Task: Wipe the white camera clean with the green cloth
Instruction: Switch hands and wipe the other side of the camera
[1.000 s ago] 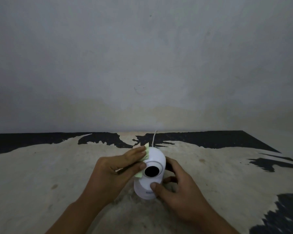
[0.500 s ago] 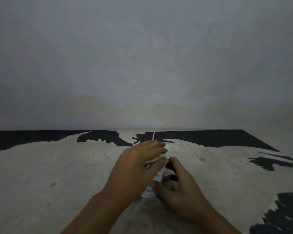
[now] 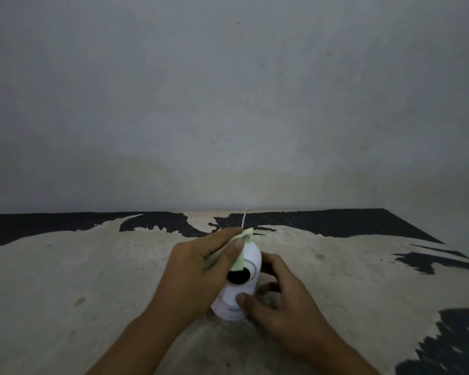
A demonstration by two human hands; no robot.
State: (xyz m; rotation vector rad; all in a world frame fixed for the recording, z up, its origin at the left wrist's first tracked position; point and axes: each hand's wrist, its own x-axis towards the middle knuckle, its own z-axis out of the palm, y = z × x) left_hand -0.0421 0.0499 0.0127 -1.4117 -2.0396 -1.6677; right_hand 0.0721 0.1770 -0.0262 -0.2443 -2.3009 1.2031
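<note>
Uncovered again, one white camera [image 3: 245, 262]; both hands grip, left [image 3: 201, 269] apparently pinching one green cloth [image 3: 243, 240]

The left hand [image 3: 198, 272] covers the left side of the white camera [image 3: 241, 282], so that side cannot be seen. Most of the green cloth [image 3: 241, 247] is tucked under the fingers of that hand; only a top corner and a thin strip show. The right hand [image 3: 279, 301] hides the camera's right side and back. Small blue writing low on the camera is too tiny to read (the right thumb covers part of it). A thin white cord [image 3: 244, 219] goes down behind the cloth, and its lower end is hidden. Both arms are cut off by the bottom edge.
</note>
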